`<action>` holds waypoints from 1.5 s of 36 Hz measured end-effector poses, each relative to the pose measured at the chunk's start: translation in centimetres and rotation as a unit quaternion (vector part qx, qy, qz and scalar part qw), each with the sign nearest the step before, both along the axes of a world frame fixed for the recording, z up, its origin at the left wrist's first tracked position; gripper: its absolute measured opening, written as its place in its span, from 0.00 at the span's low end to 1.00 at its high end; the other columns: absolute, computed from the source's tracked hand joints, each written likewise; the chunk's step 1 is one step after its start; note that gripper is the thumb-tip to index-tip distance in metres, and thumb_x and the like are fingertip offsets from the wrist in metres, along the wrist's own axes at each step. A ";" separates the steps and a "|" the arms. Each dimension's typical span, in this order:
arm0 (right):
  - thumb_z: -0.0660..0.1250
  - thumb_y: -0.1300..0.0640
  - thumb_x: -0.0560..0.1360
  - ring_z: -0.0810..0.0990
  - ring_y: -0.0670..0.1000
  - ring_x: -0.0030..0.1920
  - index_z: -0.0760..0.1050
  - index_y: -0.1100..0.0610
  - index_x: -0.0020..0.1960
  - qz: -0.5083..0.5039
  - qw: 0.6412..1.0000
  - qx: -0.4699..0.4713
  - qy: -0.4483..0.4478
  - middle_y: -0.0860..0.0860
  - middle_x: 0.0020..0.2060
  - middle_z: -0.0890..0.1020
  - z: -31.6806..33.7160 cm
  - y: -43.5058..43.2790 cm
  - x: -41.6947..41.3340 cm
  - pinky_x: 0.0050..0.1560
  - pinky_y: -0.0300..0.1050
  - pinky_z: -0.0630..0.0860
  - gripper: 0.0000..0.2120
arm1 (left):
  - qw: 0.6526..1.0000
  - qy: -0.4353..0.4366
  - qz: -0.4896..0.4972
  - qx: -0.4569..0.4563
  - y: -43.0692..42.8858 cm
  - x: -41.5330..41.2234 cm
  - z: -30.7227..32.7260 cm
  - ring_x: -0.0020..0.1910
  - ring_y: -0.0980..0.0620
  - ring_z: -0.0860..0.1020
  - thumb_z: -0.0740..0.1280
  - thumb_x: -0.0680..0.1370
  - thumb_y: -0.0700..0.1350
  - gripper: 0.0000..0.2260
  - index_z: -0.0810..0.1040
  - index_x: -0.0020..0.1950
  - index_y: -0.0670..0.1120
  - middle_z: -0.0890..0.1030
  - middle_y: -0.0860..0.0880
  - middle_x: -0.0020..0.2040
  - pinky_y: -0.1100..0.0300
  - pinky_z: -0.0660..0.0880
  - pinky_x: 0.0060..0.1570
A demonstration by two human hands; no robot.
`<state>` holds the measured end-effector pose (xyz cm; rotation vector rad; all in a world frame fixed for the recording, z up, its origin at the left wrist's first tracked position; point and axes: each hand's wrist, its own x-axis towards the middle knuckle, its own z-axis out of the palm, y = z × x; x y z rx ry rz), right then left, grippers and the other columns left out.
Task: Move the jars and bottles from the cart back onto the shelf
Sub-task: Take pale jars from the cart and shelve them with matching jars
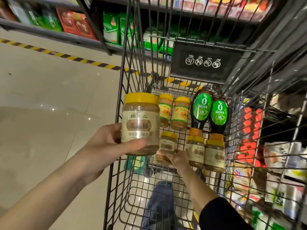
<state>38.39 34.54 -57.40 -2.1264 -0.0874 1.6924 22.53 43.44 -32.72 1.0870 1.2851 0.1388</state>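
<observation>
Left hand (106, 146) grips lifted jar (140, 123); right hand (177, 157) clasps second jar (167, 143) in cart (118, 103), centre frame; four jars (180, 113), two bottles (202, 110) unshelved.

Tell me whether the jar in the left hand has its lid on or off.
On: a yellow lid tops the jar, which the left hand grips near its base.

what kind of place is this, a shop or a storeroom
Most likely a supermarket aisle: a wire shopping cart holds several identical yellow-lidded jars, and shelves stocked with packaged goods run on both sides.
</observation>
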 end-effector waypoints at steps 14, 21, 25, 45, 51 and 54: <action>0.82 0.54 0.55 0.82 0.45 0.39 0.78 0.55 0.45 -0.027 0.980 0.198 0.020 0.50 0.43 0.84 13.1 -0.6 4.3 0.34 0.37 0.79 0.22 | 0.997 -0.031 0.014 0.066 -2.9 0.1 5.3 0.48 0.60 0.82 0.80 0.54 0.55 0.26 0.81 0.50 0.50 0.86 0.54 0.46 0.62 0.72 0.55; 0.79 0.66 0.59 0.82 0.42 0.37 0.79 0.54 0.44 -0.021 0.936 0.342 -0.080 0.39 0.28 0.83 25.5 -2.8 7.0 0.37 0.30 0.76 0.18 | 0.985 -0.083 0.031 0.151 -5.9 0.1 11.2 0.43 0.65 0.82 0.80 0.47 0.62 0.38 0.77 0.53 0.48 0.85 0.59 0.42 0.70 0.75 0.45; 0.79 0.65 0.59 0.82 0.45 0.43 0.79 0.53 0.46 -0.024 0.899 0.414 -0.143 0.50 0.43 0.84 32.0 -5.9 7.7 0.45 0.37 0.78 0.19 | 0.971 -0.127 0.012 0.204 -7.6 0.8 14.9 0.43 0.61 0.82 0.81 0.59 0.43 0.30 0.76 0.58 0.41 0.84 0.50 0.47 0.75 0.75 0.40; 0.81 0.66 0.55 0.84 0.42 0.43 0.79 0.51 0.48 -0.137 0.719 0.557 -0.392 0.41 0.40 0.86 53.7 -21.0 7.3 0.44 0.32 0.77 0.25 | 0.863 -0.326 -0.205 0.327 -10.9 8.1 29.0 0.45 0.59 0.83 0.74 0.66 0.32 0.23 0.76 0.58 0.44 0.85 0.53 0.46 0.71 0.76 0.40; 0.82 0.64 0.52 0.83 0.40 0.43 0.78 0.52 0.49 -0.228 0.670 0.528 -0.470 0.43 0.40 0.85 55.8 -25.5 3.8 0.44 0.32 0.77 0.27 | 0.807 -0.397 -0.298 0.321 -12.6 9.6 31.1 0.41 0.62 0.83 0.73 0.65 0.30 0.21 0.77 0.54 0.47 0.85 0.60 0.40 0.73 0.75 0.38; 0.81 0.66 0.55 0.83 0.39 0.41 0.78 0.51 0.46 -0.266 0.640 0.502 -0.517 0.41 0.37 0.85 56.7 -28.3 1.3 0.42 0.31 0.76 0.24 | 0.777 -0.432 -0.343 0.301 -14.2 10.0 31.8 0.44 0.59 0.83 0.75 0.62 0.36 0.23 0.77 0.56 0.45 0.85 0.57 0.45 0.71 0.77 0.40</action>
